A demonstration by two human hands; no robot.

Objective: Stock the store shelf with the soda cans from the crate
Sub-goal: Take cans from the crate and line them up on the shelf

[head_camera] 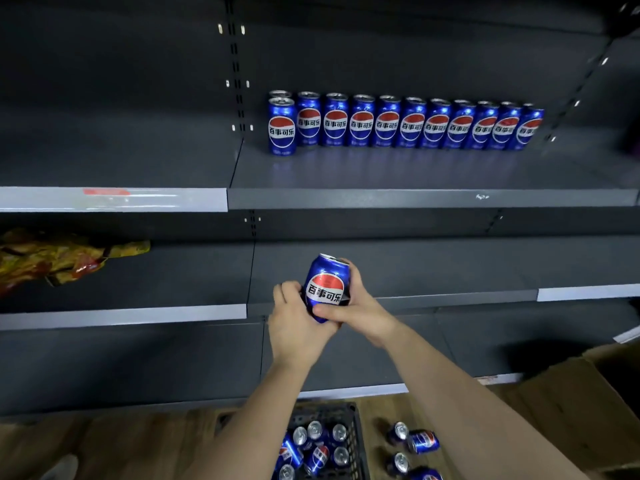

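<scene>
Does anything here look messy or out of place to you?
Yes. A few loose soda cans sit on the wooden floor right of the crate, at least one on its side. A crumpled yellow-and-red wrapper sprawls on the middle shelf at left.

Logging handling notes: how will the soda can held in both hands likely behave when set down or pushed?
The can looks rigid and glossy, so probably slightly slippery. Tall and narrow like the shelf row, it may tip if shoved, then roll.
</scene>
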